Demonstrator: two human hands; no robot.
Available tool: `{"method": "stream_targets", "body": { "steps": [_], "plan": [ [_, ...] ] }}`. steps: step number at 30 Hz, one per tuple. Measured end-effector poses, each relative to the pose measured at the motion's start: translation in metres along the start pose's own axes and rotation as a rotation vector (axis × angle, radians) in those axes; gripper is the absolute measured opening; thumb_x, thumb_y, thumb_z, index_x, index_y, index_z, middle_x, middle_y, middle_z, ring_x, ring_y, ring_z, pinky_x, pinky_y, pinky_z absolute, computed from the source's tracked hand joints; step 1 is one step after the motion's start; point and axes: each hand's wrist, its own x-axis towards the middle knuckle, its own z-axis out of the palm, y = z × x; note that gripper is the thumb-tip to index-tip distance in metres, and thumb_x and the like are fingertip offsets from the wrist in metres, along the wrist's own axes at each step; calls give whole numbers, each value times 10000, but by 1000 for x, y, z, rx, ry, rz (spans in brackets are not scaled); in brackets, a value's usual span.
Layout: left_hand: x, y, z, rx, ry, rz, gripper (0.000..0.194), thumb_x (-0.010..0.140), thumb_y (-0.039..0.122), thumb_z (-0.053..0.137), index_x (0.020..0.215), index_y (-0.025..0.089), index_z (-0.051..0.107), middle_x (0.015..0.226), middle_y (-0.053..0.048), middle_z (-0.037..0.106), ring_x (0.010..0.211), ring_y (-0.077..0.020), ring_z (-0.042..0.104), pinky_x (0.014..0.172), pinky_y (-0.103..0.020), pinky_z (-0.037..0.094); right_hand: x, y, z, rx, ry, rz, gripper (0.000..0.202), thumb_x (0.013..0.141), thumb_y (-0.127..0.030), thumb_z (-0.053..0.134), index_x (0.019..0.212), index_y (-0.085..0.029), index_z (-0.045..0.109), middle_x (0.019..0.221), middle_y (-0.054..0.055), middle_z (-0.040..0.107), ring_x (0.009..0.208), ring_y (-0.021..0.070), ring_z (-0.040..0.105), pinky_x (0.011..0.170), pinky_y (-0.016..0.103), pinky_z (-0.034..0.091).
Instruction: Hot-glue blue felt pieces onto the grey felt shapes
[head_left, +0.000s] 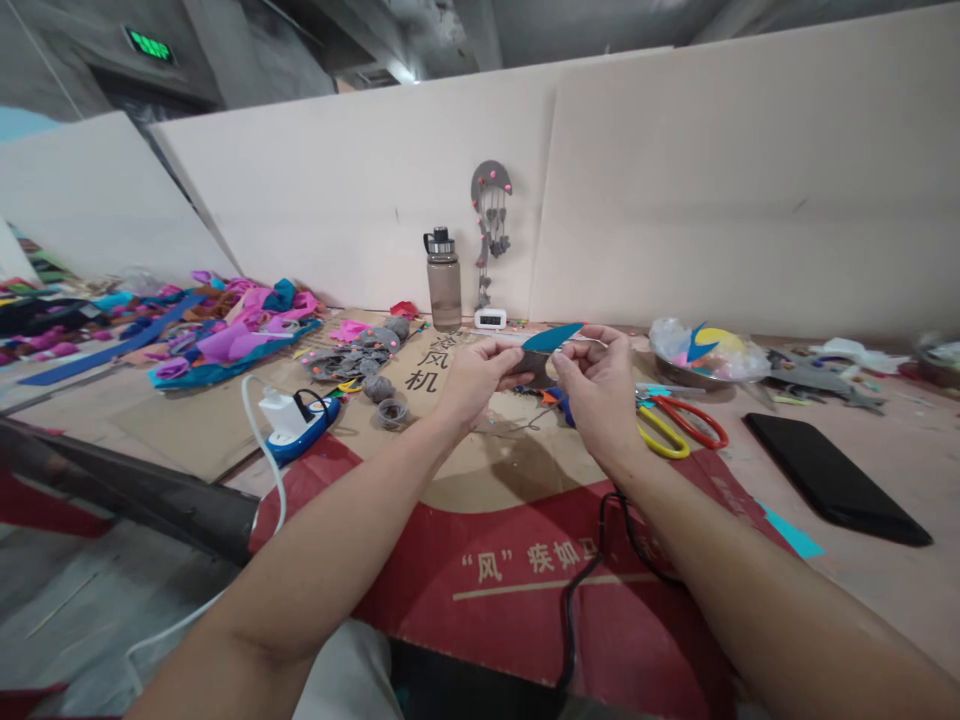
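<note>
- While both hands meet above the pinkish wooden tabletop (892, 450), the work looks partway along (a judgement from how the pieces lie); the piece in hand is not yet put down.
- Pointed and flat, a teal felt-like piece (553, 338) rests against a dark grey felt-like piece (536, 368), both between the hands; whether they are joined or only held together, I cannot tell.
- The left hand (487, 375) has its fingers pinching the grey piece's left side; the right hand (601, 372) has its fingers closed on the teal piece's right end, the exact grip being partly hidden.
- Against the pale board wall hangs a grey crescent ornament with pink dots and dangling shapes (484, 177); it looks complete, so that much seems done.
- Left over, apparently, is a loose heap of small grey cut shapes (349, 362), with a grey yarn ball (377, 388) beside it; none of these appears strung.
- Scissors with one red and one yellow handle (670, 452) lie near the right hand, untouched; behind them a shallow metal bowl (694, 379) holds coloured scraps, some cutting evidently done.
</note>
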Motion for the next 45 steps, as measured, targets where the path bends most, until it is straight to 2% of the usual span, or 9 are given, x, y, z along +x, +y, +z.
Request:
{"method": "stream_targets", "body": {
  "steps": [9, 14, 19, 25, 34, 37, 42, 45],
  "plan": [
    [-1, 1, 1, 0, 3, -37, 109, 730, 189, 755, 735, 112, 678, 812, -36, 682, 733, -111, 647, 761, -305, 587, 5, 2, -3, -126, 49, -64, 314, 807, -256, 648, 1046, -246, 444, 871, -11, 585, 771, 132, 586, 686, 290, 467],
    [0, 1, 1, 7, 6, -54, 121, 738, 197, 765, 757, 110, 683, 811, -39, 685, 721, -111, 654, 756, -307, 591, 5, 0, -4, -147, 48, -81, 310, 816, -261, 648, 1039, -253, 433, 836, -18, 579, 735, 138, 577, 650, 288, 449],
    [-1, 2, 0, 7, -1, -63, 104, 743, 182, 750, 763, 106, 683, 814, -39, 686, 714, -104, 649, 738, -291, 591, 5, 2, -4, -149, 40, -72, 307, 815, -259, 644, 1041, -242, 437, 847, -16, 589, 746, 134, 587, 678, 287, 452],
    [1, 3, -2, 15, -13, -78, 114, 739, 191, 754, 774, 110, 683, 821, -44, 695, 710, -108, 651, 708, -274, 585, 7, 4, -7, -99, -38, -10, 371, 819, -330, 660, 1099, -247, 431, 843, -15, 613, 695, 133, 577, 608, 268, 437],
    [5, 2, -7, 35, -46, -121, 131, 786, 211, 727, 740, 116, 650, 735, -34, 658, 612, -92, 608, 609, -239, 564, 5, -3, -1, 41, -113, 42, 423, 751, -363, 686, 1046, -273, 396, 817, -34, 558, 671, 124, 551, 536, 235, 421],
    [5, 3, -8, -3, -83, -145, 109, 784, 183, 734, 825, 117, 658, 782, -36, 674, 662, -97, 630, 659, -249, 579, 8, 1, -2, 47, -66, 56, 439, 739, -360, 700, 1039, -270, 392, 808, -39, 549, 644, 117, 543, 523, 234, 416],
    [4, 3, -6, -72, -127, -124, 261, 725, 101, 780, 943, 121, 637, 859, -23, 676, 765, -97, 650, 812, -306, 590, 12, 8, -6, 27, 23, 62, 435, 743, -367, 705, 1028, -268, 392, 836, -35, 561, 716, 127, 593, 564, 242, 452],
    [4, 1, -5, -63, -125, -114, 289, 702, 84, 791, 941, 113, 630, 889, -30, 672, 794, -107, 651, 808, -309, 590, 12, 9, -6, 36, 46, 62, 414, 747, -335, 700, 1023, -264, 400, 841, -30, 577, 730, 128, 608, 577, 244, 472]
  ]
}}
